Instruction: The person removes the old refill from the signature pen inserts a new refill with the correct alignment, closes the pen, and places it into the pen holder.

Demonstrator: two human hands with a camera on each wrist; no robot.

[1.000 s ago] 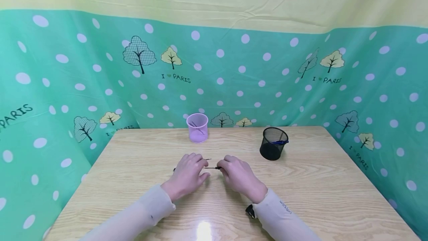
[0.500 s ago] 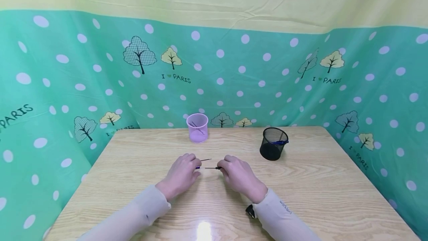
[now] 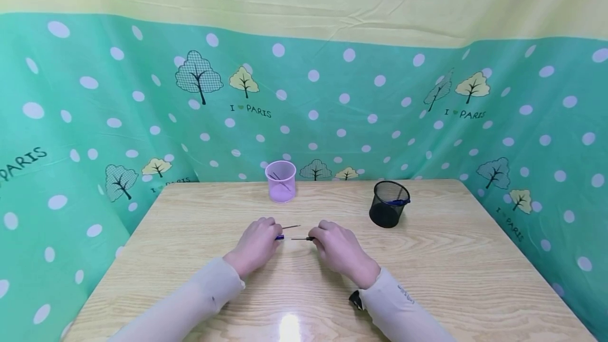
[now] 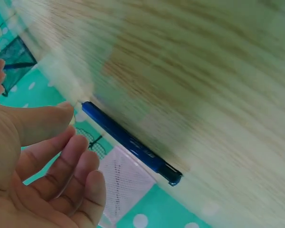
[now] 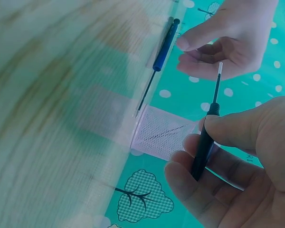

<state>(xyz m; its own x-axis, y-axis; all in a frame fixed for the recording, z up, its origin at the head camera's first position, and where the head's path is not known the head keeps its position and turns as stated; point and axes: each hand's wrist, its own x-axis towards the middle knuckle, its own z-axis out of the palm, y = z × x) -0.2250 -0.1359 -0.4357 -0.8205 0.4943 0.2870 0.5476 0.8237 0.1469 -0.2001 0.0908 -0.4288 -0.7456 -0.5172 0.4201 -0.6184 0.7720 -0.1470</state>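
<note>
head: high, forward-down | wrists: near hands (image 3: 254, 244) (image 3: 339, 247), tilted (sharing lilac cup (image 3: 282, 194))

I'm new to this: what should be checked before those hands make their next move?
1. Right hand holds the slim dark tool: ok.
2. Its thin tip is uncovered: ok.
3. Left hand grips the blue end beside it: cannot tell.
4. Nothing loose nearby: not ok; a blue item with a thin shaft lies near that hand.
5. Purple cup upright: ok.
6. Black mesh cup upright: ok.
</note>
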